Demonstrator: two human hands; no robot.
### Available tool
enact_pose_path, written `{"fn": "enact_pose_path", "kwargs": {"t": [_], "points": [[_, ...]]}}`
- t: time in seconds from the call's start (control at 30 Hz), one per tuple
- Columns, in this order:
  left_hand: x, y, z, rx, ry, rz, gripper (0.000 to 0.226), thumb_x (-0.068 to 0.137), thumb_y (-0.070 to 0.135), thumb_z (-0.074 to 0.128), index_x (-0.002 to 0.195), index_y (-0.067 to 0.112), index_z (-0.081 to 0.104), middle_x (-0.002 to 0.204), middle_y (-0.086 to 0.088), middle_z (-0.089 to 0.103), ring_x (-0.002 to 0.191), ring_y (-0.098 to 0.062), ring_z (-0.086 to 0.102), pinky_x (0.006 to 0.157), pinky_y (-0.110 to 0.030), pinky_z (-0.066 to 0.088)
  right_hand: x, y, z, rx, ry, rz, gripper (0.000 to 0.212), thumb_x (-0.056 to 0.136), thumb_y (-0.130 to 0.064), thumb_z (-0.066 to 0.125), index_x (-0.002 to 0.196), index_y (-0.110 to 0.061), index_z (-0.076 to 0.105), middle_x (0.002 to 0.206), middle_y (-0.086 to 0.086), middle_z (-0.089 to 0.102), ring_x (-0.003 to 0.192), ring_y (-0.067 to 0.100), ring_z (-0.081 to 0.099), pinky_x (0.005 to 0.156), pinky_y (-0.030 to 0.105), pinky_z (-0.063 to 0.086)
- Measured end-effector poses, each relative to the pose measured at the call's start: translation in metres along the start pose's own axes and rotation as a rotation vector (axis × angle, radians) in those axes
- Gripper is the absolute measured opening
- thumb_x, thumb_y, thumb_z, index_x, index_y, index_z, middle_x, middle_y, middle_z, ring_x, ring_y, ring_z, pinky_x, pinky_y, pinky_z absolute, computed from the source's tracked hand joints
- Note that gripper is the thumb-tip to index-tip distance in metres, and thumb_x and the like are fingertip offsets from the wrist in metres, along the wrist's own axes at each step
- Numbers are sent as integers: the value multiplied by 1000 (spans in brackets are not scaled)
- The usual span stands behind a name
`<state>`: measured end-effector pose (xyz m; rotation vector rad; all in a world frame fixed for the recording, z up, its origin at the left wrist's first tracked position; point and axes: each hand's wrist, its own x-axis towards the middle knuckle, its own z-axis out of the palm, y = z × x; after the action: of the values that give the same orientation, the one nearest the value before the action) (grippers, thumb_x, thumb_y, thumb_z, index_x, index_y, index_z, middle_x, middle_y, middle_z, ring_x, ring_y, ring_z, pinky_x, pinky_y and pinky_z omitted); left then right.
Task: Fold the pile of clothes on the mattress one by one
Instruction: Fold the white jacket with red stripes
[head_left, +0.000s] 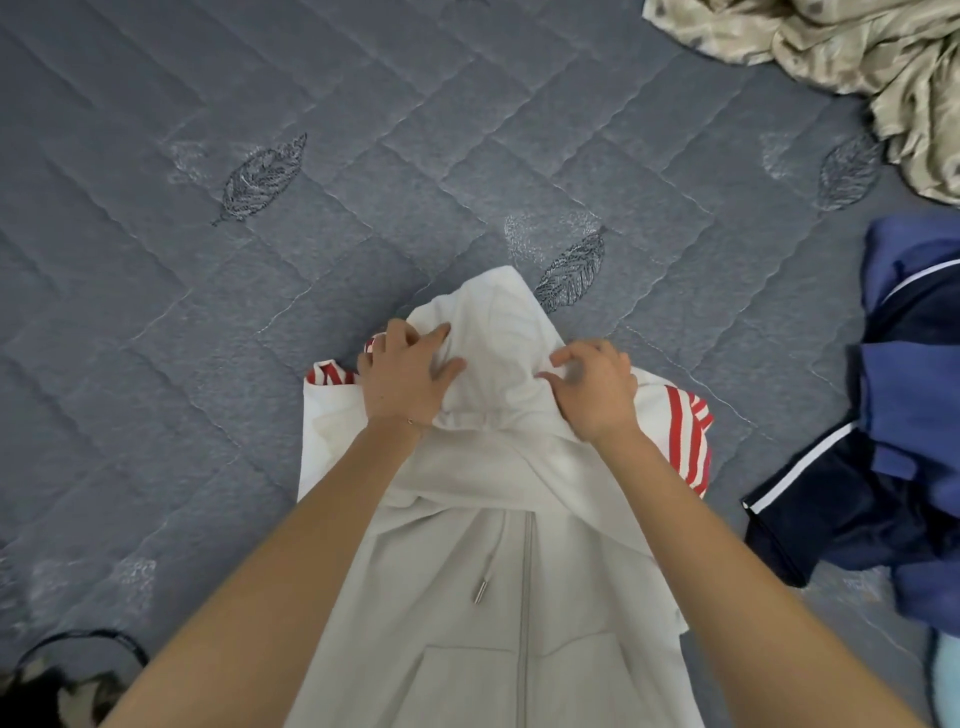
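Note:
A cream zip hoodie (498, 597) lies front-up on the grey quilted mattress (260, 312), its hood (498, 317) pointing away from me. Red-and-white striped sleeve parts (685, 436) stick out at both shoulders. My left hand (405, 374) presses flat on the left side of the hood, fingers spread. My right hand (597, 389) rests on the right side, fingertips pinching the hood fabric. A metal-tipped drawstring (480, 590) lies beside the zipper.
A heap of dark navy and blue clothes (883, 467) with white stripes lies at the right. A crumpled beige sheet (841, 57) fills the far right corner. A dark object with a black loop (78, 670) sits at the lower left.

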<state>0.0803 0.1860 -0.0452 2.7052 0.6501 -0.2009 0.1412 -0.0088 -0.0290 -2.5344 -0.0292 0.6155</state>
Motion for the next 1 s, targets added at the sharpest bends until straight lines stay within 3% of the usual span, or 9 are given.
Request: {"fn": "enact_pose_path", "kwargs": {"t": [0.07, 0.27, 0.37, 0.47, 0.6, 0.73, 0.8, 0.9, 1.0], "points": [[-4, 1, -1, -123, 47, -21, 33, 92, 38, 59, 122, 26, 65, 111, -8, 53, 107, -29, 49, 94, -42, 35, -2, -2, 1, 68, 19, 10, 10, 85, -28, 69, 87, -23, 60, 116, 2, 58, 114, 26, 49, 90, 36, 31], [-3, -2, -18, -403, 164, -49, 10, 90, 16, 63, 92, 11, 72, 113, -6, 62, 111, -28, 51, 98, -40, 38, -11, -7, -13, 293, 162, 50, 30, 91, -23, 58, 69, -27, 37, 75, -2, 57, 87, 28, 53, 85, 40, 42], [1, -5, -31, -594, 127, -15, 10, 96, 10, 52, 93, 7, 60, 126, -5, 61, 116, -23, 53, 109, -43, 32, -10, -13, -28, 483, 161, 66, 28, 94, -17, 50, 73, -25, 35, 67, -6, 45, 69, 16, 45, 71, 33, 36], [6, -1, -44, -872, -36, -43, 7, 99, 16, 49, 103, 14, 54, 121, 3, 61, 109, -6, 52, 95, -22, 41, -14, -27, -43, 595, 66, -4, 27, 98, -13, 46, 76, -23, 34, 61, -6, 40, 55, 8, 36, 57, 28, 33], [13, 14, -47, -1002, -316, -88, 58, 96, 35, 53, 147, 22, 29, 130, 13, 48, 118, 2, 44, 97, -15, 32, -26, -41, -54, 700, -154, -146, 23, 101, -10, 44, 81, -20, 37, 43, -14, 33, 38, 0, 24, 38, 15, 22], [19, 30, -44, -883, -363, -114, 72, 90, 47, 58, 150, 20, 25, 131, 12, 43, 122, -5, 42, 102, -22, 30, -36, -40, -60, 770, -239, -161, 20, 99, -7, 49, 82, -16, 42, 52, -6, 36, 40, 1, 26, 39, 17, 20], [25, 31, -44, -790, -344, -71, 60, 91, 44, 59, 141, 15, 41, 137, 1, 48, 128, -18, 45, 110, -34, 33, -37, -37, -61, 774, -252, -143, 20, 98, -7, 51, 82, -16, 44, 51, -7, 39, 41, 4, 28, 40, 18, 21], [22, 36, -50, -756, -357, 10, 44, 86, 46, 65, 114, 12, 60, 116, -2, 61, 117, -26, 54, 104, -44, 40, -36, -28, -61, 850, -237, -110, 18, 97, -8, 52, 83, -17, 45, 53, -6, 44, 49, 13, 33, 47, 27, 24], [17, 41, -53, -712, -233, 143, 18, 80, 38, 65, 84, 21, 58, 97, 6, 63, 103, -23, 58, 104, -46, 35, -33, -22, -56, 791, -201, -75, 17, 89, -19, 66, 99, -23, 52, 56, -10, 42, 54, 12, 36, 52, 30, 28]]}}
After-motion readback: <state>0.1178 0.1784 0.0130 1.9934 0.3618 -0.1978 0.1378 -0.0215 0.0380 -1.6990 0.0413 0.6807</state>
